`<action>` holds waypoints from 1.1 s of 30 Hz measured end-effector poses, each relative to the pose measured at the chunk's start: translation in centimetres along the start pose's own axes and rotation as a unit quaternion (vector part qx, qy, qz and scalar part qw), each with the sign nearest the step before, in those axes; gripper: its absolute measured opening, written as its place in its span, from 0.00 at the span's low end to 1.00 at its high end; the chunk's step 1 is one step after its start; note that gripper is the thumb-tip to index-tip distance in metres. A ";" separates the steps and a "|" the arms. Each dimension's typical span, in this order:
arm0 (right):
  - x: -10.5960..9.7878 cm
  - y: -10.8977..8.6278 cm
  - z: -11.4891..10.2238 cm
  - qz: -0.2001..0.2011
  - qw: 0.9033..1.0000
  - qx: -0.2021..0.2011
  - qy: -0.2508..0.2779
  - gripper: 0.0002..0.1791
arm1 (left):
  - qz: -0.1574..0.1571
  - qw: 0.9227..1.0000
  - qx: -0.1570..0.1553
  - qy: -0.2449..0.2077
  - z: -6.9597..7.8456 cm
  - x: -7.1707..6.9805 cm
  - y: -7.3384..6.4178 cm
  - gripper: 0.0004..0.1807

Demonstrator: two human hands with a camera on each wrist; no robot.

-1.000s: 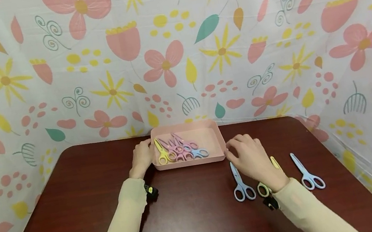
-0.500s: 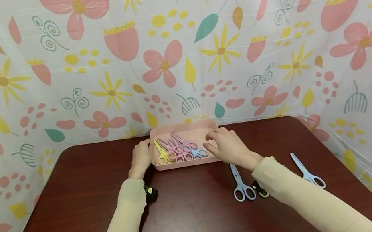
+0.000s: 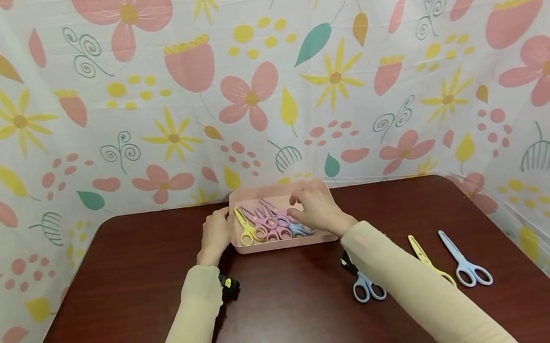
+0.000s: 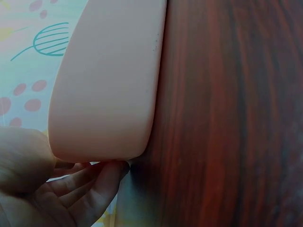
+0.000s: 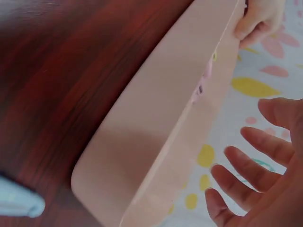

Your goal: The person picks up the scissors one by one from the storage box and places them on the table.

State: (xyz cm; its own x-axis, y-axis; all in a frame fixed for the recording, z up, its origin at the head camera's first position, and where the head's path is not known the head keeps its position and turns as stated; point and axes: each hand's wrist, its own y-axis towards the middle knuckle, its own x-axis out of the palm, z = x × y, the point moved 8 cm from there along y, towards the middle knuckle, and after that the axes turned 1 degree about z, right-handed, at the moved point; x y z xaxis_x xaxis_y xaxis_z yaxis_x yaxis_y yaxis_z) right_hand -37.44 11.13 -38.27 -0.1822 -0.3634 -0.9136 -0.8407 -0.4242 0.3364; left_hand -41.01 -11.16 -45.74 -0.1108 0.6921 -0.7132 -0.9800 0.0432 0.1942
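A shallow pink tray (image 3: pixel 286 243) stands at the back of the table with several scissors heaped in its left half. Among them are yellow scissors (image 3: pixel 248 232), pink scissors (image 3: pixel 277 233) and blue scissors (image 3: pixel 297 229), the last partly hidden by my right hand. My left hand (image 3: pixel 216 233) holds the tray's left end, thumb at the rim and fingers along the outside in the left wrist view. Over the tray's right half hovers my right hand (image 3: pixel 316 210). Its fingers (image 5: pixel 255 176) are spread and loosely bent, with nothing in them.
To the right on the dark wooden table (image 3: pixel 276 315) lie blue scissors (image 3: pixel 363 289) partly under my right sleeve, yellow scissors (image 3: pixel 421 251) and more blue scissors (image 3: pixel 464 264). A flowered curtain (image 3: pixel 262 155) hangs right behind the tray.
My right hand has moved left from beside the tray's right end to above its inside. The left hand keeps its hold on the tray. The scissors have not visibly moved.
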 end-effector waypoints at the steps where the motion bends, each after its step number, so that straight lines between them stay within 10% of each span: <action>1: 0.5 0.3 0.3 -0.016 1.000 0.015 0.009 0.11 | -0.002 1.000 0.000 -0.002 0.0 0.0 0.0 0.18; 10: 4.2 1.2 2.4 -0.133 0.976 0.157 0.070 0.13 | -0.003 1.000 -0.003 -0.015 -0.1 0.0 -0.1 0.18; 33: 7.3 2.0 3.5 -0.192 0.950 0.243 0.045 0.18 | 0.001 1.000 -0.011 -0.006 -0.4 0.1 0.2 0.18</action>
State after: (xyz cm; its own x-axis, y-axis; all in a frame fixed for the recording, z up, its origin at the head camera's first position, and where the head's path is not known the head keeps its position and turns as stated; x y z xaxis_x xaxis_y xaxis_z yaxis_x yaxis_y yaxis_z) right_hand -42.25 10.51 -45.04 0.2113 -0.3378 -0.9172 -0.9765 -0.1139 -0.1830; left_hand -41.28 -11.37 -46.01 -0.1105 0.7014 -0.7042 -0.9834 0.0255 0.1797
